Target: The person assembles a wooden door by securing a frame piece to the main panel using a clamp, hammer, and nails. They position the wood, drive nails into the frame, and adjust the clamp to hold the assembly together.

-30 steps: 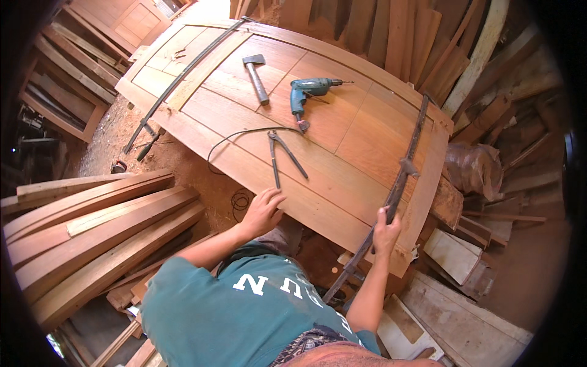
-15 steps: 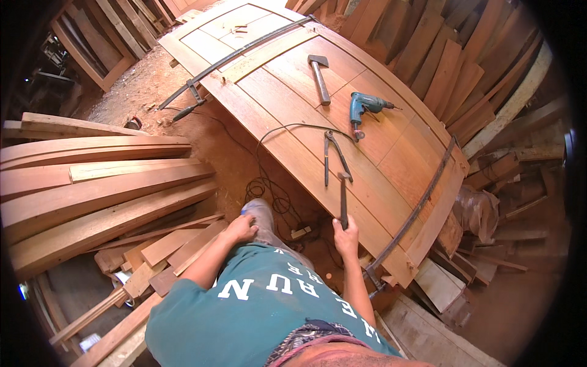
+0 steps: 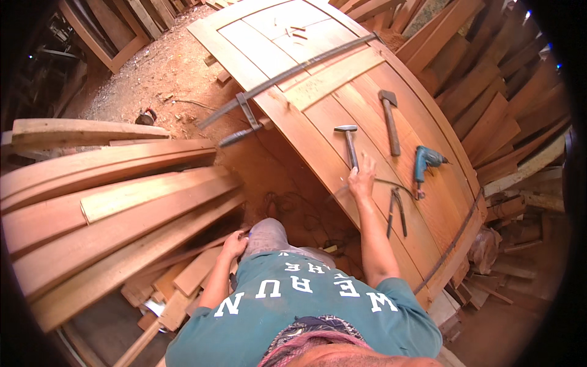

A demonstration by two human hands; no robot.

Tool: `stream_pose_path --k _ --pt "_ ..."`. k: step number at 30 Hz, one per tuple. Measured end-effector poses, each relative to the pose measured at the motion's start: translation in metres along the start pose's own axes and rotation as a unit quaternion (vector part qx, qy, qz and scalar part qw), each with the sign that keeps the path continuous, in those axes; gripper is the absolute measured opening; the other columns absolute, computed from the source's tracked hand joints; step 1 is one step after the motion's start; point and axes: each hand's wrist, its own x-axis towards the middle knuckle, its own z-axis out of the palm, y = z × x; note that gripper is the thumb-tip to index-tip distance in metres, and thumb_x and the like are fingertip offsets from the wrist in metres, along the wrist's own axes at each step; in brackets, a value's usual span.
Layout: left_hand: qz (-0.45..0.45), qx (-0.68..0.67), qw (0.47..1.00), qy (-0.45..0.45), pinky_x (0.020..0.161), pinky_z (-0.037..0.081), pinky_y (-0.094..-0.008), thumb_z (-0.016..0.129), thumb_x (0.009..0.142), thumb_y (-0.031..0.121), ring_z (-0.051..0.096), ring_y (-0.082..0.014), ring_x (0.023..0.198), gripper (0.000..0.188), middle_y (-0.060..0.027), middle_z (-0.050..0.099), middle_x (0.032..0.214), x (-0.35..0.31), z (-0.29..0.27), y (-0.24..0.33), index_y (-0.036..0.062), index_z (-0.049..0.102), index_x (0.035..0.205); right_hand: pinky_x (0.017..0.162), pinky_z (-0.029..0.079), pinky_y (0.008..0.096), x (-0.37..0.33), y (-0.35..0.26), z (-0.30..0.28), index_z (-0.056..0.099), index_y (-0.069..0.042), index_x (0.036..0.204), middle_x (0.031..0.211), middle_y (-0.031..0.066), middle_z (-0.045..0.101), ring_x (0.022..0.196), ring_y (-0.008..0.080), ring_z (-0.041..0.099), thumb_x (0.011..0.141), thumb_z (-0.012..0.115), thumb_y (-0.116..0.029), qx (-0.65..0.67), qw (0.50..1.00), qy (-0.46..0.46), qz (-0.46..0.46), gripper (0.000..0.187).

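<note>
My right hand (image 3: 362, 177) is over the wooden door panel (image 3: 306, 101), its fingers stretched out beside the handle end of a hammer (image 3: 350, 147). The hammer lies on the panel, head pointing away from me. To its right rest a hatchet (image 3: 391, 125) and a blue-green power drill (image 3: 423, 164). A pair of pincers (image 3: 396, 211) with spread handles lies nearer to me, below the drill. My left hand (image 3: 234, 244) hangs beside my leg with its fingers curled; whatever may be inside them is hidden.
A bar clamp (image 3: 299, 70) crosses the panel, its handle jutting past the left edge; a second bar (image 3: 449, 248) spans the near end. Curved planks (image 3: 122, 205) are stacked at left, and boards (image 3: 446, 37) lean at right. Offcuts (image 3: 183, 278) lie near my left side.
My right hand has moved forward with the hammer, which now lies on the panel, and its fingers have straightened. The left hand stays low by my leg. The view has shifted.
</note>
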Motion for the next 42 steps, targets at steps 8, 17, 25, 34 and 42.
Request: stream_pose_path --k 8,17,25,34,42 --pt "-0.005 -0.025 0.991 0.135 0.103 0.05 -0.0436 0.068 0.093 0.028 0.064 -0.0366 0.12 0.052 -0.0258 0.066 0.128 0.092 -0.194 -0.022 0.0038 0.058 0.139 0.093 0.054 0.0439 0.079 -0.099 0.068 0.066 0.001 0.117 0.109 0.0243 0.071 0.105 0.0371 0.069 0.094 0.058 -0.011 0.247 0.92 -0.28 0.117 0.027" --pt "0.152 -0.13 0.952 0.232 0.106 0.048 -0.0402 0.065 0.098 0.018 0.06 -0.0294 0.125 0.05 -0.0208 0.061 0.137 0.196 -0.29 0.117 0.0056 0.053 0.144 0.096 0.053 0.0475 0.04 -0.174 0.109 0.069 -0.004 0.115 0.112 0.0224 0.072 0.109 0.0402 0.067 0.093 0.062 -0.02 0.189 0.824 -0.532 0.045 0.028" --pt "0.286 0.018 0.949 0.128 0.099 0.05 -0.0419 0.071 0.094 0.03 0.064 -0.0346 0.115 0.05 -0.0228 0.066 0.123 0.304 -0.318 0.256 0.0028 0.059 0.134 0.095 0.052 0.0491 0.05 -0.187 0.152 0.066 -0.004 0.121 0.114 0.0248 0.07 0.11 0.0419 0.066 0.094 0.061 -0.024 0.167 0.786 -0.589 0.09 0.034" --pt "0.193 0.047 0.971 -0.135 0.066 0.055 -0.0338 0.064 0.101 0.039 0.066 -0.0181 0.073 0.041 -0.0115 0.068 0.083 0.367 -0.302 0.296 0.0 0.055 0.106 0.098 0.051 0.0472 0.042 -0.205 0.207 0.065 -0.002 0.126 0.121 0.0256 0.068 0.115 0.042 0.064 0.091 0.066 -0.037 0.197 0.742 -0.63 0.114 0.051" --pt "0.151 0.022 0.951 -0.27 0.064 0.057 -0.0341 0.055 0.106 0.04 0.07 -0.0205 0.07 0.042 -0.0138 0.07 0.082 0.382 -0.318 0.3 -0.0014 0.05 0.109 0.11 0.044 0.0438 0.039 -0.238 0.243 0.054 0.004 0.141 0.142 0.0264 0.056 0.132 0.039 0.054 0.086 0.069 -0.054 0.299 0.697 -0.621 0.197 0.081"
